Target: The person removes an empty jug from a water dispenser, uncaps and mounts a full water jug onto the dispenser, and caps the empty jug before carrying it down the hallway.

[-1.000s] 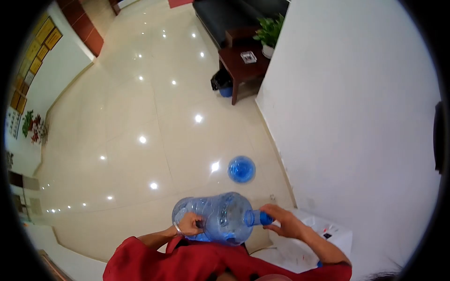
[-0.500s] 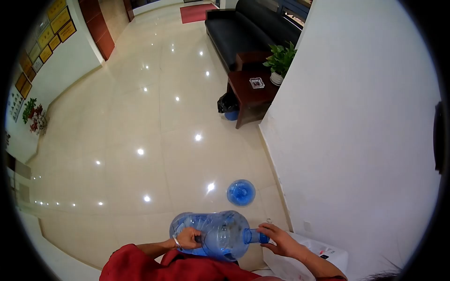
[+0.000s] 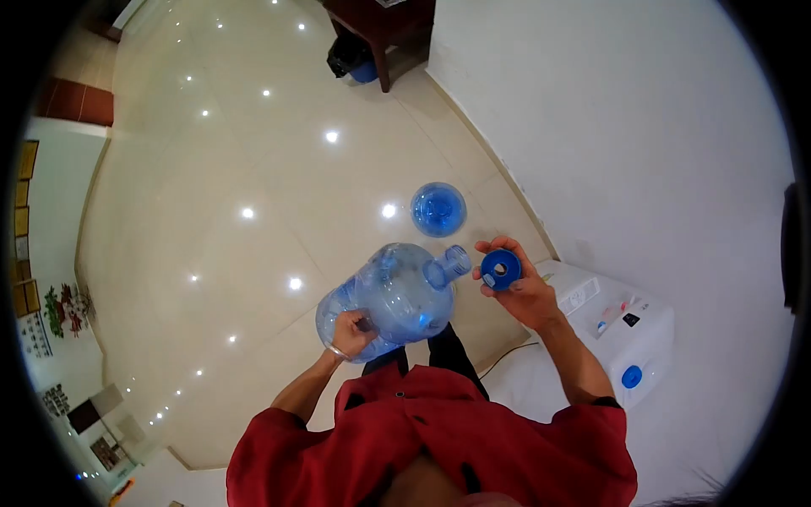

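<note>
A large clear blue water bottle [image 3: 393, 291] lies tilted in front of my body, its open neck [image 3: 449, 266] pointing up to the right. My left hand [image 3: 353, 334] is wrapped round the bottle's handle. Just right of the neck, my right hand [image 3: 524, 291] holds a round blue cap [image 3: 501, 269] between its fingers, apart from the bottle. The cap shows a hole in its middle. Beyond the bottle, a second blue bottle [image 3: 438, 209] stands on the floor.
At the lower right is a white water dispenser [image 3: 650, 338] with a round blue part [image 3: 632, 376], beside the white wall [image 3: 608, 144]. A dark wooden table [image 3: 384, 25] and a bin with a black bag [image 3: 349, 55] are at the top. Framed plaques [image 3: 23, 220] hang at left.
The cap has come off the bottle's neck and is in my right hand. The bottle's neck has tipped upward. The view has turned down, and the sofa is out of sight.
</note>
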`<state>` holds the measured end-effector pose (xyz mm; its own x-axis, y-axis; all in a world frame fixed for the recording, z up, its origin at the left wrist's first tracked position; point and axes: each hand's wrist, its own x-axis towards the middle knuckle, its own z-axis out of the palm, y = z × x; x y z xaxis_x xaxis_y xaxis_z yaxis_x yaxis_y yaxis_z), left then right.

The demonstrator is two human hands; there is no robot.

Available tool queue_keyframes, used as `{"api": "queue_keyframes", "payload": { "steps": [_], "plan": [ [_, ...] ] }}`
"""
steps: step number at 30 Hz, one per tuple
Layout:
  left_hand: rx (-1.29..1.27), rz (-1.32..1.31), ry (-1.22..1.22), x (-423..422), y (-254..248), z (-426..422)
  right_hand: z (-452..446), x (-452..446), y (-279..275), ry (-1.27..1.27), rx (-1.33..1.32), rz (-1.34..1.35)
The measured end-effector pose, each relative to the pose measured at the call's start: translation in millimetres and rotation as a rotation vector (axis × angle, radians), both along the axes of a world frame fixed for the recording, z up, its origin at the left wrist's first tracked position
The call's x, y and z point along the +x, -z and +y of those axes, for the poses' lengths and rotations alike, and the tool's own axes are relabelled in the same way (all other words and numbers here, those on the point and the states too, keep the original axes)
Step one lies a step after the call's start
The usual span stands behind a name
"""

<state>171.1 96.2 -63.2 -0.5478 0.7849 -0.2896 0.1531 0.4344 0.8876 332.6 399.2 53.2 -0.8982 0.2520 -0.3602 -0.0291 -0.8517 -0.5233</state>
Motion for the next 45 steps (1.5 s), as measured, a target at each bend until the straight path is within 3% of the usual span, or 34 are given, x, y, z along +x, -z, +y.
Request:
{"api": "queue_keyframes", "payload": {
  "steps": [2,5,10,15,20,27,29,32,45],
  "plan": [
    [-0.058,0.022,0.042,-12,30,10,9,-7,11,0.034,-0.013,-0.002],
    [-0.137,0.115,0.024,-19,23,24,-2,-2,21,0.048,0.099,-0.069],
    [-0.096,0.059,0.034,-33,77,22,-18,14,38,0.042,0.286,-0.319],
    [-0.074,0.004,-0.004,-40,97,34,-39,40,61,0.248,0.126,-0.392],
    [-0.241,-0.055,-0.057,-47,140,25,-61,69,82,0.343,0.029,-0.455],
    [-0.262,-0.066,-0.043,-56,173,27,-99,95,106,0.418,-0.059,-0.633],
    [-0.229,-0.208,-0.108,-57,187,23,-109,98,111,0.432,-0.069,-0.651],
    [-0.349,-0.107,-0.054,-60,190,23,-119,102,116,0.465,-0.071,-0.675],
    [-0.323,-0.035,-0.068,-58,215,37,-137,119,136,0.461,-0.131,-0.647]
  ]
}}
